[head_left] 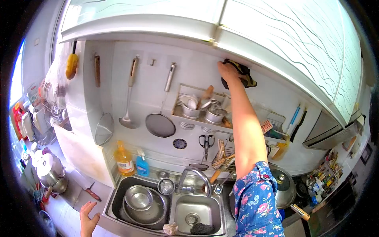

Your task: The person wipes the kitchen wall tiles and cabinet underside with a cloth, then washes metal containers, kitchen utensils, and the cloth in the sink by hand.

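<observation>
My right arm, in a blue flowered sleeve, reaches up to the wall just under the white upper cabinets (197, 24). There my right hand (228, 72) is closed on a dark cloth (246, 75) with yellowish patches, which lies against the wall. Part of the cloth is bunched behind the fingers. Low on the left, my left hand (89, 219) hangs near the counter edge with its fingers apart and nothing in it. A knife with a red handle (93, 194) lies on the counter above that hand.
Below is a double sink (172, 209) with metal bowls (139, 197) in its left basin. A ladle (129, 118), a strainer (160, 125) and a utensil rack (177, 112) hang on the wall. A lidded pan (286, 193) stands right of my arm.
</observation>
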### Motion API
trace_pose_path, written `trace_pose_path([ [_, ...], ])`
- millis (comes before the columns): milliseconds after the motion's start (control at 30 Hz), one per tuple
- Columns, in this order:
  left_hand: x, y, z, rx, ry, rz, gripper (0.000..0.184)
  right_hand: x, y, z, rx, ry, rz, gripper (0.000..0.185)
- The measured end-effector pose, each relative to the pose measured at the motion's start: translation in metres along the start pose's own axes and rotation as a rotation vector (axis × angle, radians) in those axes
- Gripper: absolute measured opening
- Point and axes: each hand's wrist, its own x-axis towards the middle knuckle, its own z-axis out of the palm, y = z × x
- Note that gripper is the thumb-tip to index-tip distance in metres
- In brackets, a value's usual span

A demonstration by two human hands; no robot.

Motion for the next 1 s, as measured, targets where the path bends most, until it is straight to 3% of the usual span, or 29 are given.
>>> trace_pose_path([
  [100, 0.005, 0.004, -0.015, -0.122, 0.091, -0.116, 0.045, 0.025, -0.03, 0.035, 0.046, 0.007, -0.046, 0.058],
  [200, 0.015, -0.012, -0.043, 0.057, -0.048, 0.115, 0.039, 0.019, -0.068, 0.049, 0.089, -0.083, -0.122, 0.059],
  [300, 0.023, -0.019, -0.039, -0.185, -0.008, -0.071, 0.05, 0.007, -0.105, 0.08, 0.034, 0.043, -0.077, 0.057],
  [367, 0.036, -0.004, -0.045, -0.156, -0.057, 0.059, 0.05, -0.011, -0.135, 0.081, 0.007, -0.058, 0.0, 0.057],
  [500, 0.054, 0.009, -0.032, -0.27, -0.094, 0.093, 0.044, -0.017, -0.168, 0.132, -0.068, 0.238, -0.003, 0.06],
  [667, 0.081, 0.033, -0.019, -0.25, -0.174, 0.158, 0.051, -0.029, -0.164, 0.136, -0.181, 0.349, -0.158, 0.043],
  [800, 0.147, 0.074, -0.038, -0.021, -0.014, 0.519, 0.067, -0.011, -0.146, 0.143, -0.005, 0.483, -0.196, 0.024],
  [967, 0.261, 0.128, -0.055, 0.104, 0.165, 0.788, 0.084, 0.005, -0.143, 0.165, 0.155, 0.817, -0.315, 0.036],
  [1000, 0.282, 0.141, -0.056, 0.215, 0.191, 0.813, 0.084, -0.001, -0.15, 0.162, 0.148, 0.765, -0.329, 0.036],
])
